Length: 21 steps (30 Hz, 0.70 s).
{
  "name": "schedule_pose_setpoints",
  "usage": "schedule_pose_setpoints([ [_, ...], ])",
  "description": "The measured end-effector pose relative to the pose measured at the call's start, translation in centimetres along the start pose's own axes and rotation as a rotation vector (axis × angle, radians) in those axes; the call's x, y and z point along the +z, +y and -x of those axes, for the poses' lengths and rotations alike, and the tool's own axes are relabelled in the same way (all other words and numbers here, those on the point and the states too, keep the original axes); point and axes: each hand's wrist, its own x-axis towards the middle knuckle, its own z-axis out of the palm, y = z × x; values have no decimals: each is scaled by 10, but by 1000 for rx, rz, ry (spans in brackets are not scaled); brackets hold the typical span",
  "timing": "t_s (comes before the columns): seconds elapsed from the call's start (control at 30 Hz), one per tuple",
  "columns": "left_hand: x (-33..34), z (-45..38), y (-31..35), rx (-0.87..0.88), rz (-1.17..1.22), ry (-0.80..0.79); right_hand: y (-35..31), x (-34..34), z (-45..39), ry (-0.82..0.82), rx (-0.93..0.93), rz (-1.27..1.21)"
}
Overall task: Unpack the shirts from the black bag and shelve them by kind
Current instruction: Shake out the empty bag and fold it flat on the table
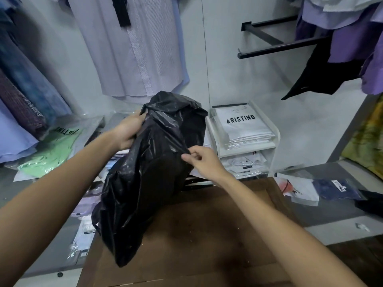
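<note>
Hands (128, 131) (202, 160) outstretched (both pinching) on black bag (149, 172)

Both hands (128, 131) (202, 160) gripping (arms outstretched).

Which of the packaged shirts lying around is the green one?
The green packaged shirt lying at far left, beyond the left hand, its logo upside down. The stacked packs in the white shelf unit at right are white.
</note>
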Motion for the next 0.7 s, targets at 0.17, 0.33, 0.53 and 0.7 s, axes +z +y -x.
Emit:
schedule_pose_setpoints([
  [0.17, -39, -14, -9, 176, -531, 33, 25, -43, -2, 102, 147, -76],
  [0.33, -19, -18, -5, 226, -542, 86, 14, -43, 0, 319, 117, -31],
  [0.53, -3, -26, 6, 189, -388, 182, -30, -41, 22, -198, 115, -173],
  [0.7, -6, -42, -10, 194, -408, 93, -37, -26, 19, -316, 79, -149],
])
